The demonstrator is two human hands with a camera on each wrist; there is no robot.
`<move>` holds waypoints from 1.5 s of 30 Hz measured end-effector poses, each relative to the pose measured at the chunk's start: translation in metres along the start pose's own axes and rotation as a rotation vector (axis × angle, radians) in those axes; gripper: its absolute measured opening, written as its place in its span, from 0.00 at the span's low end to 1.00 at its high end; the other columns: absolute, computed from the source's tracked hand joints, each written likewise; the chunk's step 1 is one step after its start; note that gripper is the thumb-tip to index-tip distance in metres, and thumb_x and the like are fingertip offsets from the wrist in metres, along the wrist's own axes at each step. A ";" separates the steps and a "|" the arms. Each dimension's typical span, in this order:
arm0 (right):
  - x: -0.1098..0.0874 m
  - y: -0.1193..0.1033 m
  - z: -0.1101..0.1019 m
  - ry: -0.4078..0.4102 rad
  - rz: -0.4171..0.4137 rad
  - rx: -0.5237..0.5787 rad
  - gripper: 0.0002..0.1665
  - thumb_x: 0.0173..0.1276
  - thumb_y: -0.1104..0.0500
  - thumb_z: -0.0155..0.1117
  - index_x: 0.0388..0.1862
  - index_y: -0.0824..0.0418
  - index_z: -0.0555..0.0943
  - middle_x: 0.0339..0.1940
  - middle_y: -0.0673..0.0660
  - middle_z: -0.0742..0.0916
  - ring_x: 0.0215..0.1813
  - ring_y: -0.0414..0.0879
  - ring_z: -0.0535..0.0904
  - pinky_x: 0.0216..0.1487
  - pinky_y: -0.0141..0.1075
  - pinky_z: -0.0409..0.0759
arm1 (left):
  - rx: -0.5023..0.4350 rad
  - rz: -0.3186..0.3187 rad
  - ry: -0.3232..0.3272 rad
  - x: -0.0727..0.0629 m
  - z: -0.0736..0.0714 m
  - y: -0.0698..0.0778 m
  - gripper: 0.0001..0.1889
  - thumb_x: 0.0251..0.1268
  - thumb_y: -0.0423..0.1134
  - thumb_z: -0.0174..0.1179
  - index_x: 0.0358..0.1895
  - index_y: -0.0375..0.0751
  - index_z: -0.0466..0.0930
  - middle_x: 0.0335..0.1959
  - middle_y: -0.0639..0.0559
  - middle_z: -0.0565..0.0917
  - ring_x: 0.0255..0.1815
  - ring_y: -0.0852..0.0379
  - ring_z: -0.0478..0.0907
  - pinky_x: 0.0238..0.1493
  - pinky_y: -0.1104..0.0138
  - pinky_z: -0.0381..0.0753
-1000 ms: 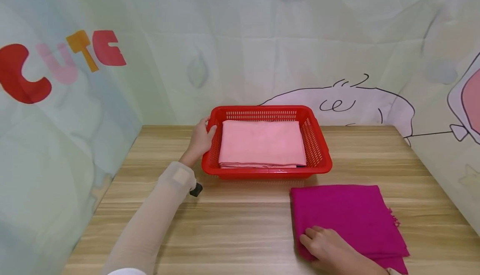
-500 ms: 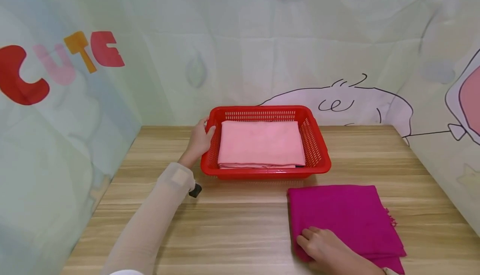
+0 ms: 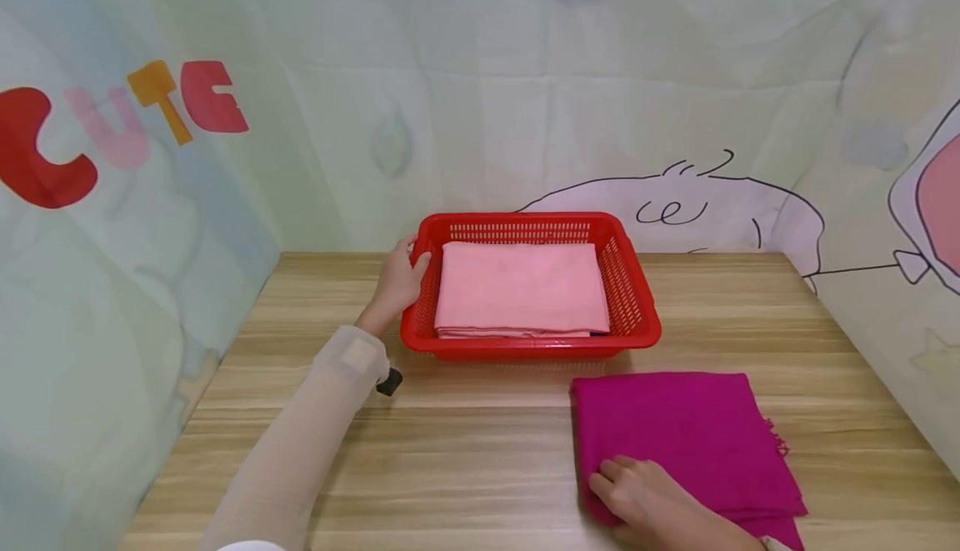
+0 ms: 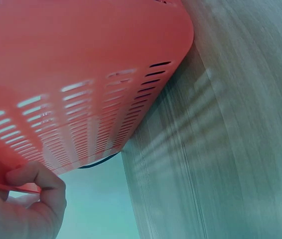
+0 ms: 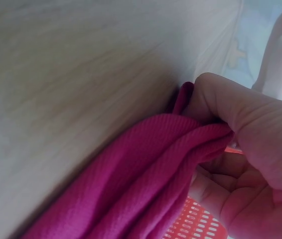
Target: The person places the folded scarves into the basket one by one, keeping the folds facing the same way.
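Observation:
My left hand (image 3: 397, 283) grips the left rim of a red plastic basket (image 3: 532, 343); in the left wrist view the fingers of that hand (image 4: 36, 199) curl over the rim, beside the slotted wall. Inside the basket lies a folded pink cloth (image 3: 522, 287). In front and to the right, a folded magenta scarf (image 3: 690, 426) with a fringe on its right side lies on the table. My right hand (image 3: 637, 493) pinches its left edge near the front corner. From the right wrist view, several layers of the scarf (image 5: 146, 164) run between the thumb and fingers.
The wooden table (image 3: 450, 451) carries both basket and scarf. A patterned backdrop (image 3: 480, 117) rises right behind the basket and along both sides. Under the pink cloth, a dark bit of fabric (image 3: 597, 333) shows at the front right corner.
The scarf and right hand have shifted slightly to the left in the head view, with the view itself moving a little. The left hand keeps its hold on the basket.

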State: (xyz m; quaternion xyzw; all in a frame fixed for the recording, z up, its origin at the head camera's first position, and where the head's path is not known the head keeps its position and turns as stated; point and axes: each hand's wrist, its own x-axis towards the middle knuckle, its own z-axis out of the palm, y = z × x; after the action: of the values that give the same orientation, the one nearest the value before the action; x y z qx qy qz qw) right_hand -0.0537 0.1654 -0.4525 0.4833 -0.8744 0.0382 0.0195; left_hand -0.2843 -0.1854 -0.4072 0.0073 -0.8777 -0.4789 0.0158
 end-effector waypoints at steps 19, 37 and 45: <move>0.008 -0.003 0.004 0.063 -0.072 -0.021 0.18 0.44 0.58 0.79 0.29 0.54 0.77 0.22 0.44 0.74 0.26 0.34 0.68 0.23 0.24 0.67 | 0.007 0.006 0.006 0.002 0.000 -0.002 0.30 0.80 0.40 0.48 0.78 0.36 0.52 0.61 0.33 0.74 0.50 0.39 0.81 0.45 0.50 0.86; 0.017 -0.010 0.000 0.032 -0.039 0.001 0.15 0.45 0.61 0.77 0.28 0.54 0.77 0.22 0.45 0.75 0.25 0.35 0.68 0.23 0.25 0.67 | 0.011 0.006 0.001 0.002 -0.001 0.001 0.30 0.80 0.39 0.48 0.77 0.35 0.52 0.60 0.32 0.74 0.50 0.39 0.81 0.46 0.51 0.85; 0.020 -0.013 -0.001 0.008 -0.029 0.026 0.14 0.48 0.61 0.77 0.29 0.55 0.78 0.22 0.45 0.75 0.25 0.34 0.67 0.23 0.23 0.66 | 0.014 -0.006 0.008 0.002 0.000 0.000 0.30 0.80 0.39 0.48 0.78 0.35 0.52 0.61 0.32 0.73 0.51 0.39 0.81 0.46 0.50 0.85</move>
State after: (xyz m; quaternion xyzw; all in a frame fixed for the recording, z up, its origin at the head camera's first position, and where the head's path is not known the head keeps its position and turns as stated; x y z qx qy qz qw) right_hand -0.0536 0.1419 -0.4496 0.4960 -0.8667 0.0512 0.0172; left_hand -0.2859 -0.1854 -0.4067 0.0121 -0.8809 -0.4728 0.0179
